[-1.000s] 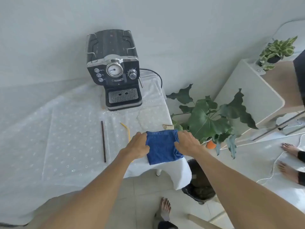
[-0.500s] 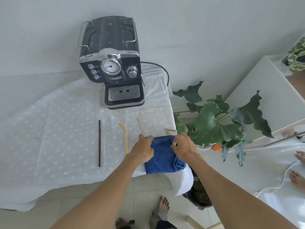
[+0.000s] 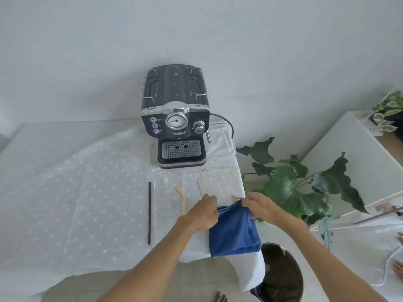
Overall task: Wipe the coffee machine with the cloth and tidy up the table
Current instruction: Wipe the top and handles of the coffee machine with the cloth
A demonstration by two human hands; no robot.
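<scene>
A blue cloth [image 3: 234,233] hangs by its top edge over the table's near right corner. My left hand [image 3: 201,212] pinches its upper left corner and my right hand [image 3: 260,205] pinches its upper right corner. The black coffee machine [image 3: 175,118] stands at the back of the table against the wall, with yellowish crumbs on its top. On the white eyelet tablecloth [image 3: 98,203] lie a dark brown stick [image 3: 149,212], a yellow bent straw [image 3: 182,197] and a pale stained patch [image 3: 216,182] in front of the machine.
A large-leafed potted plant [image 3: 290,188] stands right of the table. A dark bin [image 3: 281,273] sits on the floor below the table's corner. A white cabinet [image 3: 353,162] with a small plant [image 3: 388,110] is at far right. Another person's feet show at the right edge.
Both hands have lifted the blue cloth off the table by its far edge, and it now hangs unfolded. The camera has tilted, so the machine sits lower in view.
</scene>
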